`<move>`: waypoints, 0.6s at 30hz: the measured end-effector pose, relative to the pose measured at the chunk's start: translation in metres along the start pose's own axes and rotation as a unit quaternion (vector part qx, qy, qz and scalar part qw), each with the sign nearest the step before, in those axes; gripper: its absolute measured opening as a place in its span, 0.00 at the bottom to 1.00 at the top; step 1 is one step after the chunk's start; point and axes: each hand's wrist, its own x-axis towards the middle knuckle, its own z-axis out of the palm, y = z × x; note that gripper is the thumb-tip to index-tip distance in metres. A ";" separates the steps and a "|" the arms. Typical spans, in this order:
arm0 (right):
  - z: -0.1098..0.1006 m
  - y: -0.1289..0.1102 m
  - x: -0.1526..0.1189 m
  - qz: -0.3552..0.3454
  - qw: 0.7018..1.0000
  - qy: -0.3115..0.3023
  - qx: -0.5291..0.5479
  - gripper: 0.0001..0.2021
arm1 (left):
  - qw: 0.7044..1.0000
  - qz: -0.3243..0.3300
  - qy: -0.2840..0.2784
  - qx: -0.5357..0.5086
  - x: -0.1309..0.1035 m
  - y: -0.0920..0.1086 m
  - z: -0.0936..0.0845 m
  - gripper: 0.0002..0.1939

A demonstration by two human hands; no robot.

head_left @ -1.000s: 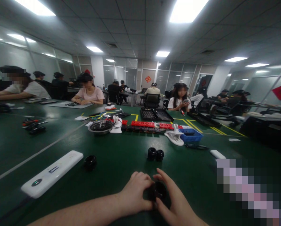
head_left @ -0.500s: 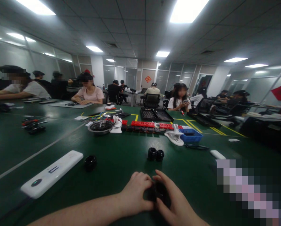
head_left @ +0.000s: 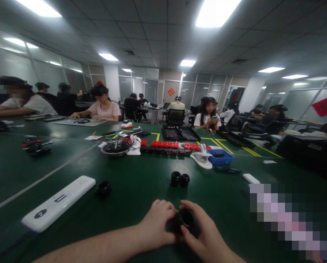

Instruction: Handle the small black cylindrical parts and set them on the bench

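Observation:
A black ring-shaped part (head_left: pixel 185 218) is between my two hands over the green table (head_left: pixel 136 186). The fingers of my left hand (head_left: pixel 159 223) curl round its left side, and what they cover is hidden. My right hand (head_left: pixel 204 228) grips its right side with thumb and fingers. Two similar black parts (head_left: pixel 176 178) stand side by side beyond my hands. Another black part (head_left: pixel 103 189) sits to the left, beside a white elongated device (head_left: pixel 59 202).
Across the table's middle are a round metal bowl (head_left: pixel 115 148), red blocks (head_left: pixel 165 144), a white clip (head_left: pixel 202 159) and a blue bin (head_left: pixel 220 156). Tools (head_left: pixel 37 148) lie at the left. People sit beyond.
The black part between my hands has tilted, so its round opening shows more clearly. My right fingers have shifted slightly on it. The whole view has moved a little.

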 end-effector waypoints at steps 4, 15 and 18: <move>-0.001 -0.002 0.001 -0.007 1.000 -0.026 -0.002 0.29 | 1.000 -0.001 -0.004 0.003 0.000 0.001 -0.002 0.16; -0.001 -0.001 0.001 0.011 1.000 -0.017 0.003 0.25 | 1.000 -0.006 -0.005 -0.011 0.000 0.001 -0.002 0.15; -0.003 -0.005 0.000 -0.029 0.999 -0.033 0.010 0.28 | 1.000 0.003 0.000 -0.022 -0.001 0.000 -0.001 0.17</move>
